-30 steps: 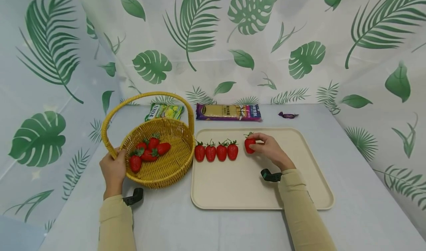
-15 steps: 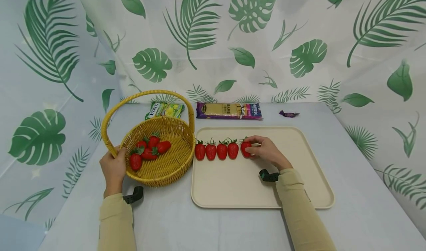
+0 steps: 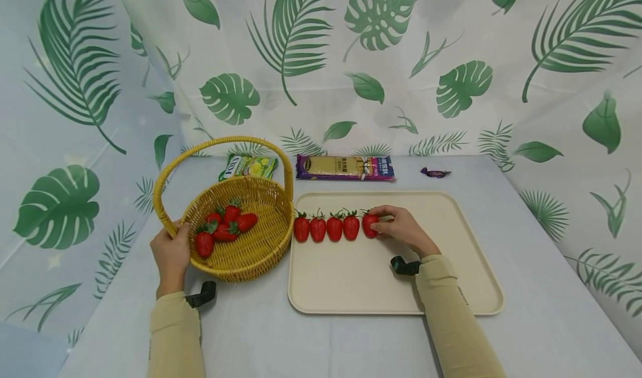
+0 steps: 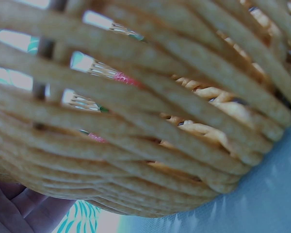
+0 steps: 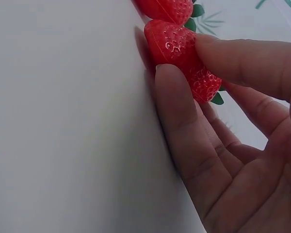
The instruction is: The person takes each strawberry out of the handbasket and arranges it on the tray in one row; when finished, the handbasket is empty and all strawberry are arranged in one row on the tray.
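Observation:
My left hand [image 3: 171, 253] grips the yellow wicker basket [image 3: 251, 271] at its left rim, by the foot of the handle. The basket stands tilted, with several red strawberries [image 3: 223, 233] inside. Its weave fills the left wrist view, fingers [image 4: 26, 208] showing in the lower left corner. My right hand [image 3: 405, 231] pinches a strawberry [image 3: 368, 226] between thumb and fingers on the beige tray [image 3: 351, 280]. That strawberry stands at the right end of a row of strawberries [image 3: 334, 228], leaves pointing away from me. In the right wrist view, it lies close to its neighbour [image 5: 169, 7].
Behind the basket lies a green candy bag [image 3: 249, 166]. A long purple and gold packet [image 3: 345, 168] lies behind the tray, and a small purple wrapped candy [image 3: 435, 172] sits farther right. Leaf-patterned cloth [image 3: 321, 88] hangs around the table.
My right hand has moved slightly left with its strawberry, setting it down nearer to the end of the row. My left hand and the basket have stayed in place.

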### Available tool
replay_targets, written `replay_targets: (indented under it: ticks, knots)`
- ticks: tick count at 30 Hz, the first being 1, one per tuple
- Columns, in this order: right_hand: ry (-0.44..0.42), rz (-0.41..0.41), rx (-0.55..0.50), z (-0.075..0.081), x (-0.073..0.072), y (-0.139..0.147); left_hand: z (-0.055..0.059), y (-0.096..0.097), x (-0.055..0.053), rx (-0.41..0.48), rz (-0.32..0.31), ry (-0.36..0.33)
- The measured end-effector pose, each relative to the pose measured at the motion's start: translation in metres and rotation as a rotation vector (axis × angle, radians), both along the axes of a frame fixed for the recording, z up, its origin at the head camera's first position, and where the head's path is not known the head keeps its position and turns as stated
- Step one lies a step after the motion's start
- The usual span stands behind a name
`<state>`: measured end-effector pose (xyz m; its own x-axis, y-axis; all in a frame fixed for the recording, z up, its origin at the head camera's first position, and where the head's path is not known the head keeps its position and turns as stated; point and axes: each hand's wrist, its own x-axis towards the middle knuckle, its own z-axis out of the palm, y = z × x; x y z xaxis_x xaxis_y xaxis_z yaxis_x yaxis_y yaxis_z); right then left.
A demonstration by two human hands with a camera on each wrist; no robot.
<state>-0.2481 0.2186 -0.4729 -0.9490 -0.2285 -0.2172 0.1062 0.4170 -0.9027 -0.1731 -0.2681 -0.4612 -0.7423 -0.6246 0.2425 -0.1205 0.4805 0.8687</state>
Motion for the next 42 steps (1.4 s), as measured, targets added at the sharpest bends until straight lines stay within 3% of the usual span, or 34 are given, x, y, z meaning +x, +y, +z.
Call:
replay_targets:
  ticks: [10, 27, 35, 42]
  knots:
    - [0.028, 0.022, -0.007, -0.002, 0.000, -0.003, 0.001, 0.001, 0.001, -0.001, -0.004, -0.006]
    - [0.002, 0.020, -0.045, -0.001, 0.002, -0.002, 0.000, 0.001, 0.000, -0.002, 0.005, -0.002]
    - [0.042, -0.031, -0.008, 0.003, -0.001, 0.005, -0.001, 0.000, 0.000, 0.013, 0.009, -0.009]
    - [0.085, -0.070, -0.228, 0.028, 0.003, -0.003, 0.000, -0.001, -0.001, 0.014, 0.003, -0.009]
